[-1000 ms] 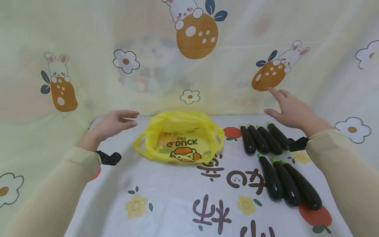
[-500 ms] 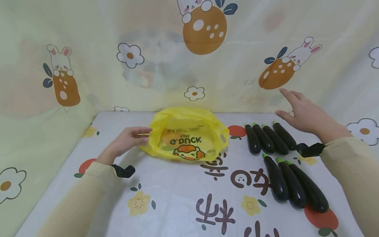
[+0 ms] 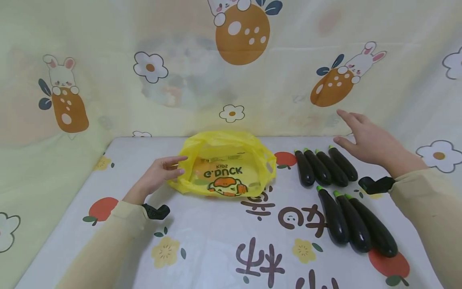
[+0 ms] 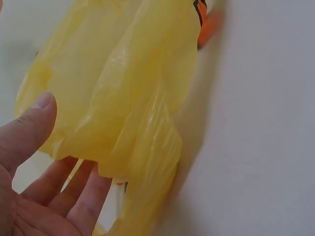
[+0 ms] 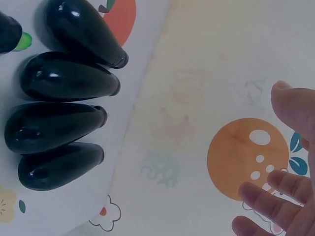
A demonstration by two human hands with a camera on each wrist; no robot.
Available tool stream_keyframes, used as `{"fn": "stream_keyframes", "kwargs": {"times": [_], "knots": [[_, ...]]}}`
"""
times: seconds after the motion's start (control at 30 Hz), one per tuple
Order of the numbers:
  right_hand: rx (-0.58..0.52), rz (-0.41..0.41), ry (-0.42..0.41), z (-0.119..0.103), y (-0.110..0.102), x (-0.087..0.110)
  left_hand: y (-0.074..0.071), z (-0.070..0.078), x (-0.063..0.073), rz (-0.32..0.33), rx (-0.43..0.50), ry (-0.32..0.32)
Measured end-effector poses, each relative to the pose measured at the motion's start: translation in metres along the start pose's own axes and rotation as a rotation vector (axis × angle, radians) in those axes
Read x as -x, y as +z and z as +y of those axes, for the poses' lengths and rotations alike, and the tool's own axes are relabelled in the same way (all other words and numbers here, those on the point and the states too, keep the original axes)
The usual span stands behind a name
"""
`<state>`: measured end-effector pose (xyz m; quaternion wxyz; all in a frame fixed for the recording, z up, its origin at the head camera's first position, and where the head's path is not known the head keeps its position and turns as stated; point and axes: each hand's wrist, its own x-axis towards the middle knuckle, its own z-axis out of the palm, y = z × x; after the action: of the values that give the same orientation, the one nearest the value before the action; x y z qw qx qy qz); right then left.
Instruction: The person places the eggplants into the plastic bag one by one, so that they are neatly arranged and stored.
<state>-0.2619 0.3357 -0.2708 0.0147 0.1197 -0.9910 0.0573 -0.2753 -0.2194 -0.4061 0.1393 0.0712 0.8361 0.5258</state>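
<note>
Yellow bag (image 3: 221,160), table edge (image 3: 160,140) behind, gap before eggplants (image 3: 333,216)

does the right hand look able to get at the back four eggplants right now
Probably yes: the right hand holds nothing and hovers close by the back four eggplants, with nothing visible in between.

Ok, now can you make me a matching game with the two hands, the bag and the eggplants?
Things:
1. left hand
2. right hand
3. bag
4. eggplants

Clues:
A. shiny and dark, with green ends
B. at the bag's left side
C. yellow, with printing on it
D. raised near the eggplants, holding nothing

Pairs: 1-B, 2-D, 3-C, 4-A
</note>
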Motion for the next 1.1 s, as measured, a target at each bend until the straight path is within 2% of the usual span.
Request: {"fn": "stream_keyframes", "kwargs": {"times": [0.17, 0.37, 0.6, 0.83, 0.93, 1.1], "knots": [[0.000, 0.003, 0.006, 0.003, 0.004, 0.004, 0.007, -0.004, -0.004, 0.025, 0.001, -0.015], [-0.010, 0.000, 0.025, 0.009, 0.008, 0.007, 0.008, -0.011, -0.004, 0.060, 0.005, -0.014], [-0.020, -0.015, 0.042, 0.023, 0.016, 0.013, 0.007, -0.016, -0.002, 0.060, 0.028, -0.018], [-0.042, 0.002, 0.088, 0.044, 0.025, 0.030, 0.010, -0.022, 0.001, 0.057, 0.048, -0.002], [-0.060, 0.014, 0.099, 0.050, 0.027, 0.035, 0.010, -0.024, 0.003, 0.070, 0.042, -0.019], [-0.107, 0.029, 0.098, 0.061, 0.028, 0.042, 0.008, -0.020, 0.009, 0.069, 0.021, -0.005]]}}
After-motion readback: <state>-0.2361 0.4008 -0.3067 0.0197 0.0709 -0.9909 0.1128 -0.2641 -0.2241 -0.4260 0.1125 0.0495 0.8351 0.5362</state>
